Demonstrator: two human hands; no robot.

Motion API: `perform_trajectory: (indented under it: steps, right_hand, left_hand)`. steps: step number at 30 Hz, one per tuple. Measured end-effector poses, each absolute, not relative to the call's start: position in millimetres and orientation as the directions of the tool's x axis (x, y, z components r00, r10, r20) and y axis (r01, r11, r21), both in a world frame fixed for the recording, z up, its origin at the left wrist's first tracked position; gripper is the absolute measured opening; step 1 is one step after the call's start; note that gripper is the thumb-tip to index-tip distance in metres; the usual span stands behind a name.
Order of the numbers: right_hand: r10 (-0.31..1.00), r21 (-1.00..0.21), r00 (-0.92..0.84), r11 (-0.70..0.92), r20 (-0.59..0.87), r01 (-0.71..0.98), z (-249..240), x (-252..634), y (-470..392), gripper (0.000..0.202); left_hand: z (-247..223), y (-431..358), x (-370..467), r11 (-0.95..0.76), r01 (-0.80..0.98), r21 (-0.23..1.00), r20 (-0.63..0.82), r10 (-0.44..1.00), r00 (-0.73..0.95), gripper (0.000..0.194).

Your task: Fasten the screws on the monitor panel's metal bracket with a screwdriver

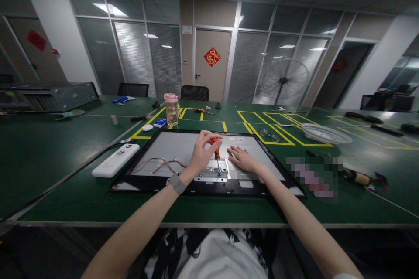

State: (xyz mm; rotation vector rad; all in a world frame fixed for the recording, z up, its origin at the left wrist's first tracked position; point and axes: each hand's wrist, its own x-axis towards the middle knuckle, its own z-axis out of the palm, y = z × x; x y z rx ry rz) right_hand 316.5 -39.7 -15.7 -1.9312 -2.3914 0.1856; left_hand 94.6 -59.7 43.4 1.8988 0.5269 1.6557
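My left hand (203, 150) is closed on the orange handle of a screwdriver (216, 150), which stands nearly upright. Its tip points down at a silver metal bracket (211, 174) near the front middle of a flat display panel (170, 146). The panel lies on the table with its pale grey face up and a black frame round it. To the right of the bracket, my right hand (244, 159) rests flat on the panel with its fingers spread, holding nothing. Thin red and dark wires (163, 163) run over the panel's left part toward the bracket.
A white power bank (116, 160) lies left of the panel. Behind it stand a pink-lidded bottle (172, 109) and another screwdriver (203, 110). Glasses (270, 135) and a white basket (325, 134) are at the right rear. A dark-and-tan tool (356, 177) lies far right.
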Motion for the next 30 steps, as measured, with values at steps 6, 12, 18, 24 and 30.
perform_trajectory:
  steps: [6,12,18,24,30]
  right_hand:
    - [0.977,-0.128,-0.21,0.206,-0.02,0.97,-18.0,317.3,-38.1,0.059]
    - [0.974,-0.144,-0.225,0.221,-0.014,0.965,-19.5,318.3,-37.2,0.06]
    - [0.976,-0.132,-0.217,0.214,-0.01,0.968,-20.3,318.3,-37.1,0.06]
    - [0.976,-0.132,-0.217,0.213,-0.015,0.968,-19.3,317.8,-37.3,0.06]
    - [0.977,-0.139,-0.212,0.208,-0.014,0.968,-18.6,316.8,-38.2,0.059]
  left_hand:
    - [41.8,-60.4,94.7,-0.75,-0.098,0.654,0.751,0.628,0.202,0.025]
    - [40.7,-59.8,94.4,-0.785,-0.061,0.616,0.782,0.602,0.161,0.015]
    - [39.6,-61.5,95.6,-0.765,-0.091,0.638,0.767,0.618,0.174,0.023]
    - [39.5,-61.2,96.0,-0.783,-0.052,0.62,0.78,0.609,0.141,0.016]
    - [39.5,-60.1,95.3,-0.785,-0.065,0.616,0.783,0.6,0.166,0.023]
